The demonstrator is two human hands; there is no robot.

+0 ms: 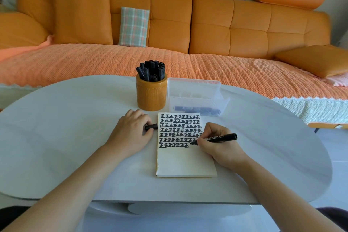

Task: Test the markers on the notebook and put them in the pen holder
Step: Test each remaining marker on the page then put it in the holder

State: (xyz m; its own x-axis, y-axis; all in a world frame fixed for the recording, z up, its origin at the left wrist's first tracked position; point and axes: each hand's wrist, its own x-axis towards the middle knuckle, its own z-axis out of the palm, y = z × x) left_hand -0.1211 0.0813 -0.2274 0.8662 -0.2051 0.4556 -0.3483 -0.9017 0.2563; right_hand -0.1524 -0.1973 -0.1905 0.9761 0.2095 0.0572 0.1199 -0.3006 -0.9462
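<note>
A cream notebook [185, 162] lies open on the white table [75, 137], its upper half filled with rows of black marks. My right hand [218, 147] grips a black marker [220, 137], whose tip touches the page at the end of the lowest row. My left hand [131, 133] rests on the table left of the notebook and holds the marker's black cap [151, 127]. Behind the notebook stands an orange pen holder [151, 93] with several black markers [151, 70] upright in it.
A clear plastic marker box [197, 98] stands right of the pen holder, behind the notebook. An orange sofa [207, 30] with a woven cover runs behind the table. The table's front edge is close to my body.
</note>
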